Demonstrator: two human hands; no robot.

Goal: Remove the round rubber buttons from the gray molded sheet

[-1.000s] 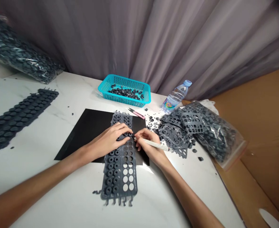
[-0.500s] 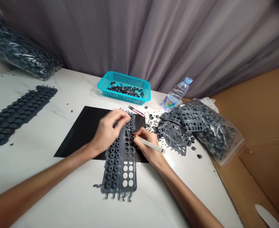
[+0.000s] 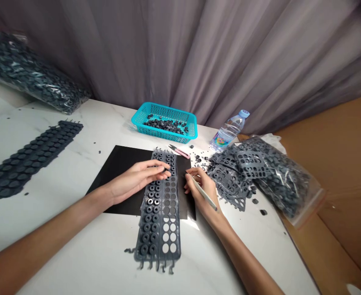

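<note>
A long dark-grey moulded rubber sheet (image 3: 160,221) lies lengthwise in front of me, partly over a black mat (image 3: 119,164). Ring-shaped rubber parts fill its left rows; many holes in the right rows are bare. Over the sheet's upper half is my left hand (image 3: 137,178), thumb and fingers closed on a small black rubber piece (image 3: 165,169). Just right of the sheet, my right hand (image 3: 203,190) grips a pale pen-like tool (image 3: 205,194) whose tip I cannot make out. Pink-handled thread snips (image 3: 180,151) rest at the mat's far edge.
A turquoise basket (image 3: 195,129) with black parts stands at the back, beside a water bottle (image 3: 229,130). To the right are punched rubber scraps (image 3: 229,180) and a filled plastic bag (image 3: 287,184). Another rubber sheet (image 3: 36,157) and a large bag (image 3: 36,78) occupy the left.
My right hand has drawn back rightward off the sheet with the tool. The left hand has lowered and turned, with a small black piece now visible at its fingertips. The view has shifted slightly.
</note>
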